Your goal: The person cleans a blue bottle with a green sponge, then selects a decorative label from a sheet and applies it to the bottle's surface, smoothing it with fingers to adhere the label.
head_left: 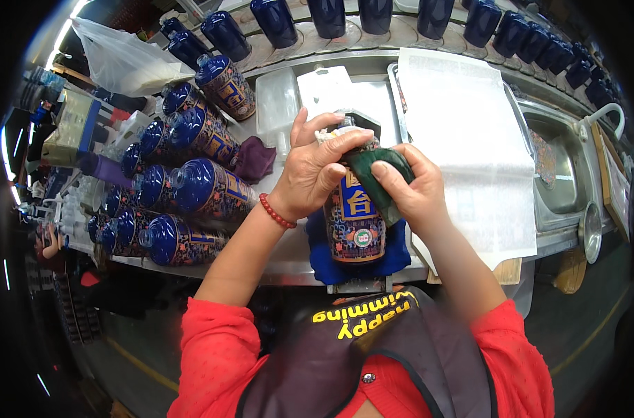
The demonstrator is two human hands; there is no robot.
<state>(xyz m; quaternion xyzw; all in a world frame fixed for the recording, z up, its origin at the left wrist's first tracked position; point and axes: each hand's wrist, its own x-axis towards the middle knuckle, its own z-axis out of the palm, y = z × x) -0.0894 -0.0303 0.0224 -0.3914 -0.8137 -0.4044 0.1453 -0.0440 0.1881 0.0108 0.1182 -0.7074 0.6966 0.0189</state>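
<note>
A dark blue bottle (350,240) covered in a colourful floral pattern lies in front of me, its neck pointing away. Under it is a bright blue cloth (318,256). My left hand (304,171), with a red bead bracelet at the wrist, curls its fingers and thumb over the bottle's shoulder near the neck. A dark green, flat, smooth scraper (374,169) is gripped in my right hand (421,188), thumb on top. The scraper lies against the bottle's upper right side and hides part of it. Something pale shows at my left fingertips, too small to name.
Several patterned blue bottles (200,184) crowd the left, beside a purple cloth (255,159). White paper sheets (463,153) cover the right side. Beyond is a metal sink (564,174). Plain blue bottles (327,17) line a curved conveyor (310,38) at the back.
</note>
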